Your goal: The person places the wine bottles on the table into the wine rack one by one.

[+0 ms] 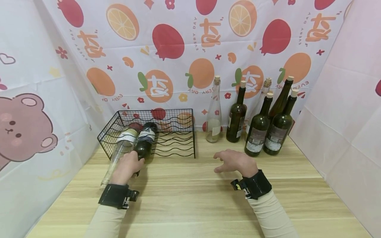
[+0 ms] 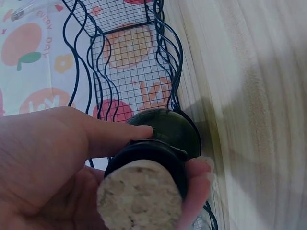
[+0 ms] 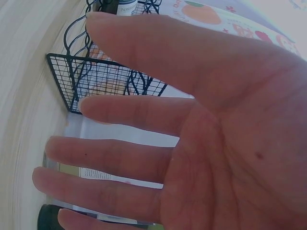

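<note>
My left hand (image 1: pixel 127 165) grips the neck of a dark green wine bottle (image 1: pixel 144 148). This bottle lies in a black wire wine rack (image 1: pixel 194 140), its base toward the back and its neck toward me. In the left wrist view, thumb and fingers wrap the neck just behind the cork (image 2: pixel 140 199). A clear bottle (image 1: pixel 119 153) lies beside it on the left side of the rack, partly covered by my left hand. Over the table, right of the rack, my right hand (image 1: pixel 236 162) is held with fingers spread and nothing in them.
At the back right several corked bottles stand upright: a clear bottle (image 1: pixel 213 122), a green bottle (image 1: pixel 236 119), and a dark labelled bottle (image 1: pixel 256 135) among them. Printed cloth (image 1: pixel 178 76) hangs behind the wooden table (image 1: pixel 184 198) and along both sides.
</note>
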Demonstrator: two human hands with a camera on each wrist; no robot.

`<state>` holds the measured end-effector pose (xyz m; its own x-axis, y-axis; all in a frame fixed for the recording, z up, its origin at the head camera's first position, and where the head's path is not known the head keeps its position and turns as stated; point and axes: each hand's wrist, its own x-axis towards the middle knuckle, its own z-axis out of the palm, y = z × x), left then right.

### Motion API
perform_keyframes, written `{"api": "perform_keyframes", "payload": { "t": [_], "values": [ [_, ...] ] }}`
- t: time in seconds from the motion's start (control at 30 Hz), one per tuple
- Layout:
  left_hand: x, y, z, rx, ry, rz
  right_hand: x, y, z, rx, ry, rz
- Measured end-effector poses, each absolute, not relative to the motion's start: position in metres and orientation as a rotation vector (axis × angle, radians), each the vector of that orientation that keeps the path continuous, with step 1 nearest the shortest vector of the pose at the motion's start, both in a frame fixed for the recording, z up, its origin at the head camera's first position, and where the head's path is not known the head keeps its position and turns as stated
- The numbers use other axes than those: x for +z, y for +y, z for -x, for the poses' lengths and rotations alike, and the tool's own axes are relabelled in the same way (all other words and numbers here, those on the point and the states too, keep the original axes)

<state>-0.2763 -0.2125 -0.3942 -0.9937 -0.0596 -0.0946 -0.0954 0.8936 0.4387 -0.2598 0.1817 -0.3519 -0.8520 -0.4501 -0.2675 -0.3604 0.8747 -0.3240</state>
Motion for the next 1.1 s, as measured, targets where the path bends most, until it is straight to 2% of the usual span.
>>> {"api": "perform_keyframes", "payload": {
  "t": [0.33,0.6,0.87,1.1],
  "values": [
    [-0.392,-0.214,0.277,0.706,2.954,0.117,-0.348,0.192,0.262,-0.435,2.711,0.589],
    [-0.39,-0.216,0.276,0.654,2.993,0.094,-0.331,0.251,0.266,-0.499,2.854,0.47],
    [-0.373,-0.217,0.272,0.507,3.152,0.122,-0.325,0.304,0.267,-0.485,2.946,0.054],
    [-0.357,-0.202,0.264,0.564,3.161,0.023,-0.346,0.308,0.283,-0.69,3.027,-0.257]
  ]
}}
